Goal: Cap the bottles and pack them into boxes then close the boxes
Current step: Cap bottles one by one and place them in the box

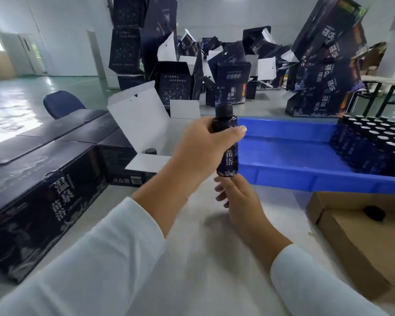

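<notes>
White sleeves lead up: left hand [205, 147] grips the capped bottle [226, 144] upright, likely bound for the open box [132, 137]; right hand [240, 201] hovers beneath, loosely open, empty.

White walls [62, 30], glossy green floor [21, 96], blue chair [63, 103].

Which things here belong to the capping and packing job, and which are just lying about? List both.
Job:
left hand gripping the capped bottle
right hand under its base
open box
uncapped bottles in the blue tray
loose cap in the cardboard tray

Lying about:
blue chair
</notes>
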